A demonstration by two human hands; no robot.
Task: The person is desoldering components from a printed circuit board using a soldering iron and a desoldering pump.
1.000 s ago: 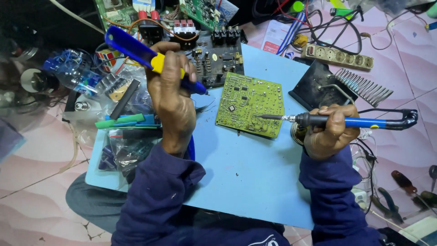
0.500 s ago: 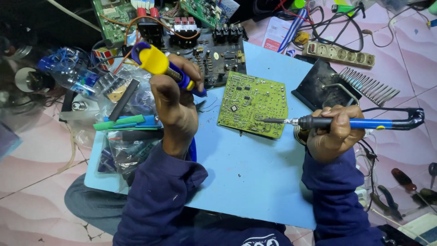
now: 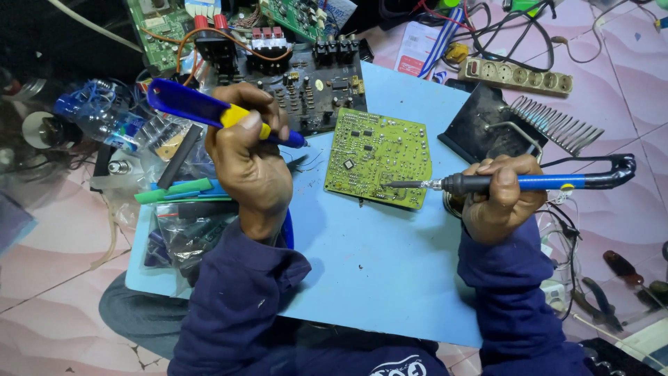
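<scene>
Sleeves of dark blue are framing the near edge of the light blue work mat [image 3: 369, 278], where you are sitting over it. Your left hand [image 3: 247, 163] is closing tight around a blue and yellow desoldering pump [image 3: 209, 111], and since a moment ago you have been swinging its nozzle down and to the right, so it is now pointing toward the board rather than up and away. Your right hand [image 3: 501, 195] is clamped on the blue-handled soldering iron [image 3: 515, 183], still keeping its tip touching the lower right part of the yellow-green circuit board [image 3: 379, 157], which is lying flat on the mat between your hands. That shift is suggesting the pump is being brought in close to the heated joint. Farther off, a black amplifier board [image 3: 313, 87] is sitting just beyond the pump's nozzle, a coiled iron stand [image 3: 550, 122] is resting to the right, and a beige power strip [image 3: 518, 75] is lying on the pink tiles beyond.
</scene>
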